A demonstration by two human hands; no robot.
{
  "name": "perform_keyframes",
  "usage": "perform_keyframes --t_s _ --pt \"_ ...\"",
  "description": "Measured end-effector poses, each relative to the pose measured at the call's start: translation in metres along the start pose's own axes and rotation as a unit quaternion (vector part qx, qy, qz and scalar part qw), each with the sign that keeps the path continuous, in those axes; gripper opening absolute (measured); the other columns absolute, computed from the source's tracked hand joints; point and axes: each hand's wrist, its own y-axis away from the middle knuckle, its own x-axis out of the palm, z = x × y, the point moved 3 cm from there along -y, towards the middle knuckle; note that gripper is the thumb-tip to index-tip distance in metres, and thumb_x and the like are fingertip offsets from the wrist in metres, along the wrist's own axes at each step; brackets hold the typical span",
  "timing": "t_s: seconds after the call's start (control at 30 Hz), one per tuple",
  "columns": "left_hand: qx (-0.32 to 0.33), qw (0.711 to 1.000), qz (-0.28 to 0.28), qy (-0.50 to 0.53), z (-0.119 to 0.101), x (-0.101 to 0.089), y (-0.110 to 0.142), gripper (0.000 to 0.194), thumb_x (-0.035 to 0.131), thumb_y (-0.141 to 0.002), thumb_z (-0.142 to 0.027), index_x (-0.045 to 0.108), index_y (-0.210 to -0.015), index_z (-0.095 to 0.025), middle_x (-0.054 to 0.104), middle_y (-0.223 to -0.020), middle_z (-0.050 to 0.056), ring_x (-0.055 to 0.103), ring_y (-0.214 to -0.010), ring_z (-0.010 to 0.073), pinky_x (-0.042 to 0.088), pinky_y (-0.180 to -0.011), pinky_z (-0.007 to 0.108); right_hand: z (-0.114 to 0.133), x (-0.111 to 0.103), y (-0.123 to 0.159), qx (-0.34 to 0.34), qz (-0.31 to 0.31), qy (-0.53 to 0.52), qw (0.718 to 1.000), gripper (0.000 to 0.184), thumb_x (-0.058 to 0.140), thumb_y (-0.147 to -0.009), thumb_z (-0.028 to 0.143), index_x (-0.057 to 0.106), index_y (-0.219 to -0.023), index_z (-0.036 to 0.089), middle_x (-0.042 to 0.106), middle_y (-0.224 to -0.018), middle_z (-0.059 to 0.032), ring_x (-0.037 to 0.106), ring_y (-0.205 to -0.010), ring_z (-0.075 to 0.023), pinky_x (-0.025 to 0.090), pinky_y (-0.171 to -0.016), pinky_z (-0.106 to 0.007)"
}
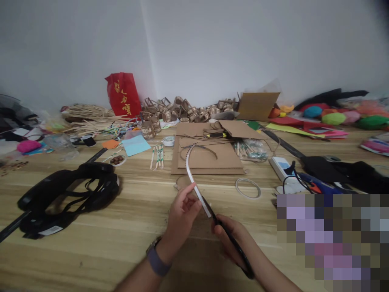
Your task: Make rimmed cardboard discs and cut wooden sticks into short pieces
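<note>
My left hand (pixel 184 209) pinches a long, narrow white strip (pixel 190 172) between thumb and fingers. The strip curves up and away over the cardboard, with small dark marks or cuts along one edge of its far end. Black-handled scissors (pixel 232 239) are gripped in my right hand (pixel 235 237), their blades lying against the strip's near end beside my left thumb. Whether the blades are parted is hard to make out. Beyond my hands lie stacked cardboard sheets (pixel 209 164) with a curved brown strip (pixel 209 149) on top.
A roll of tape (pixel 248 188) lies right of the cardboard. Black headgear with straps (pixel 69 194) rests at left. Behind are a small bowl of brown beads (pixel 118 160), a blue paper (pixel 136 145), several small drum-like pieces (pixel 148 130) and a red bag (pixel 123 95).
</note>
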Motion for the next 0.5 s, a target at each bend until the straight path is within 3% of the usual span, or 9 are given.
perform_keyframes --t_s 0.13,0.3,0.5 --pt "-0.030 0.999 -0.008 0.032 0.003 -0.001 -0.003 0.058 0.071 -0.072 -0.030 0.054 -0.126 -0.017 0.070 -0.102 0.008 0.065 -0.086 0.0168 0.052 -0.077 0.028 0.005 -0.001 0.000 -0.070 -0.014 0.046 0.996 0.066 0.034 -0.071 0.086 0.043 -0.063 0.021 0.035 -0.056 0.0042 0.034 -0.050 -0.0101 0.029 -0.042 -0.021" --pt "-0.025 0.999 -0.004 0.025 0.009 -0.002 -0.003 0.058 0.068 -0.075 -0.027 0.052 -0.130 -0.018 0.069 -0.110 0.009 0.065 -0.089 0.0171 0.053 -0.080 0.029 0.007 -0.003 0.001 -0.087 -0.020 0.070 0.994 0.063 0.034 -0.075 0.082 0.046 -0.064 0.021 0.040 -0.056 0.0030 0.037 -0.050 -0.0108 0.030 -0.043 -0.022" --pt "0.005 1.000 0.002 -0.023 0.010 0.000 0.001 0.052 0.066 -0.077 -0.027 0.056 -0.128 -0.019 0.067 -0.116 0.010 0.064 -0.090 0.0182 0.054 -0.080 0.031 0.012 -0.002 0.006 -0.079 0.008 0.016 0.997 0.066 0.032 -0.076 0.083 0.052 -0.076 0.021 0.039 -0.050 0.0047 0.036 -0.043 -0.0104 0.027 -0.038 -0.021"
